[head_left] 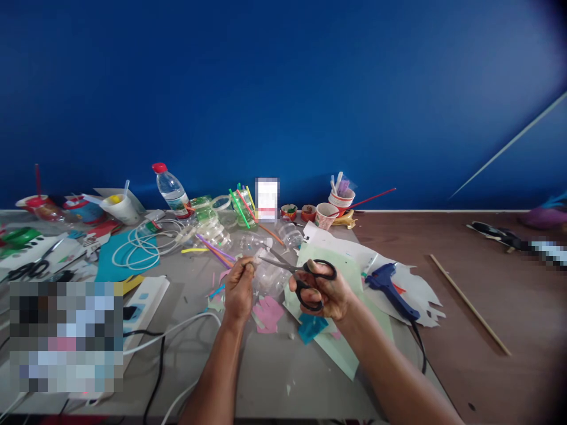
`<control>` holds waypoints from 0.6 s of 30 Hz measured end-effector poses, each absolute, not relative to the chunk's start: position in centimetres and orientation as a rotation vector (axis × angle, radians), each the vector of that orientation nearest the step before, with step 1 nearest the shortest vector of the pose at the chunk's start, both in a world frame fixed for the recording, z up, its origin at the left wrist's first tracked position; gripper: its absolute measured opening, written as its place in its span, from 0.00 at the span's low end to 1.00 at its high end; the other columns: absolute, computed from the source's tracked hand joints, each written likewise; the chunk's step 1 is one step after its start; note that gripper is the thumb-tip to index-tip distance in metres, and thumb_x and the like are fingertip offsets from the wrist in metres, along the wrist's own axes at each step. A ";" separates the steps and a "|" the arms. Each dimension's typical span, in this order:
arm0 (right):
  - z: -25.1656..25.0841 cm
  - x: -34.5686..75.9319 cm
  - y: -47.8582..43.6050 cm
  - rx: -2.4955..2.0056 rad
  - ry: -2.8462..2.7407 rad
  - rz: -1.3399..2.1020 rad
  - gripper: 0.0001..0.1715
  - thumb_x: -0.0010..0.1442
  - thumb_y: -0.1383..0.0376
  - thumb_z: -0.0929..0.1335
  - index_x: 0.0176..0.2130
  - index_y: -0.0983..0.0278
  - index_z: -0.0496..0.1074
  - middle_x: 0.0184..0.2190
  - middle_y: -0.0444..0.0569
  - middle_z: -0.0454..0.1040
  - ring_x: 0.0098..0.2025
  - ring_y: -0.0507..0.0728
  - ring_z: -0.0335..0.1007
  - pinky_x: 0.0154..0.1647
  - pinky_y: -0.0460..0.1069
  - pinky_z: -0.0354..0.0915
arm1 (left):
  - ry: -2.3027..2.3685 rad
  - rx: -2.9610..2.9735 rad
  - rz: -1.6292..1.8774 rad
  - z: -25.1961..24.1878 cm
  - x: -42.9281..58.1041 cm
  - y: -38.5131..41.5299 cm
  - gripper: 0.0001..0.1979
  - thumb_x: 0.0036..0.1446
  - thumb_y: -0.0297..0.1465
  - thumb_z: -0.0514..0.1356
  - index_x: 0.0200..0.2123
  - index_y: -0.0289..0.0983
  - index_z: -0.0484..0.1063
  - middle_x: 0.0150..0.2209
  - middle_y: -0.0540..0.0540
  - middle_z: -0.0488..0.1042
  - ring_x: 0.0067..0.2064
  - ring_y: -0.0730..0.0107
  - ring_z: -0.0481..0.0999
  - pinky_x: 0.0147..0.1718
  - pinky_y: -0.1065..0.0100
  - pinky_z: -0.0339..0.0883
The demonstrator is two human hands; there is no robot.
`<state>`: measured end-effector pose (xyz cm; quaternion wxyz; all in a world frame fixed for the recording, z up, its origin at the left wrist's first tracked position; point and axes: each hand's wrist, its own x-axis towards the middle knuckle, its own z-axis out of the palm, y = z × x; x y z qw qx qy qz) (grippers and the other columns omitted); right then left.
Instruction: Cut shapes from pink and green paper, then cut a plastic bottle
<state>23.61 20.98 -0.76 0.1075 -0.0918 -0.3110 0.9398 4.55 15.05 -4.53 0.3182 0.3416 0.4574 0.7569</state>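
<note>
My right hand (321,292) has its fingers through the black handles of a pair of scissors (287,267), whose blades are spread and point left. Just left of the blade tips, my left hand (240,286) is closed in a pinch; what it holds is too small to make out. Clear plastic pieces (270,274) lie behind and between the hands. Below them is a scrap of pink paper (268,313), with a teal scrap (312,326) and a pale green sheet (341,348) under my right hand and forearm.
A blue glue gun (394,289) lies at the right, near a wooden stick (469,304). Behind stand a red-capped bottle (170,189) and paper cups (326,215). A power strip (148,307), white cables (133,248) and other scissors (29,270) are at the left.
</note>
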 end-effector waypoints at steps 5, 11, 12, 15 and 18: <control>-0.5 23.6 20.8 -0.323 -0.907 2.731 0.27 0.51 0.46 0.69 0.31 0.69 0.71 0.11 0.38 0.62 0.12 0.44 0.40 0.13 0.42 0.40 | 1.195 0.834 1.964 -4.7 4.6 15.2 0.14 0.48 0.43 0.66 0.32 0.39 0.76 0.26 0.51 0.67 0.29 0.74 0.62 0.30 0.72 0.58; 0.5 23.7 20.2 -0.446 -0.997 2.608 0.27 0.49 0.46 0.72 0.30 0.69 0.72 0.13 0.40 0.63 0.13 0.45 0.45 0.12 0.42 0.41 | 1.190 0.858 1.932 -4.9 4.7 15.3 0.13 0.49 0.42 0.66 0.31 0.38 0.75 0.25 0.51 0.67 0.29 0.74 0.64 0.31 0.71 0.58; 0.6 23.8 20.2 -0.457 -1.008 2.592 0.27 0.48 0.46 0.72 0.29 0.69 0.72 0.13 0.40 0.63 0.14 0.45 0.46 0.12 0.42 0.41 | 1.187 0.866 1.932 -4.9 4.7 15.3 0.13 0.49 0.43 0.66 0.31 0.38 0.76 0.26 0.51 0.67 0.29 0.74 0.64 0.31 0.71 0.58; 0.9 23.8 20.1 -0.477 -1.029 2.549 0.27 0.46 0.47 0.73 0.28 0.69 0.72 0.12 0.40 0.62 0.14 0.46 0.49 0.13 0.42 0.43 | 1.192 0.887 1.928 -5.0 4.7 15.4 0.13 0.50 0.43 0.65 0.31 0.38 0.76 0.26 0.51 0.68 0.29 0.74 0.64 0.31 0.71 0.59; 1.0 23.5 19.9 -0.522 -1.114 2.468 0.28 0.47 0.46 0.72 0.29 0.70 0.74 0.13 0.41 0.62 0.15 0.46 0.51 0.14 0.42 0.43 | 1.226 0.896 1.896 -5.0 5.1 15.4 0.13 0.50 0.42 0.64 0.31 0.38 0.76 0.27 0.50 0.68 0.29 0.73 0.64 0.30 0.71 0.59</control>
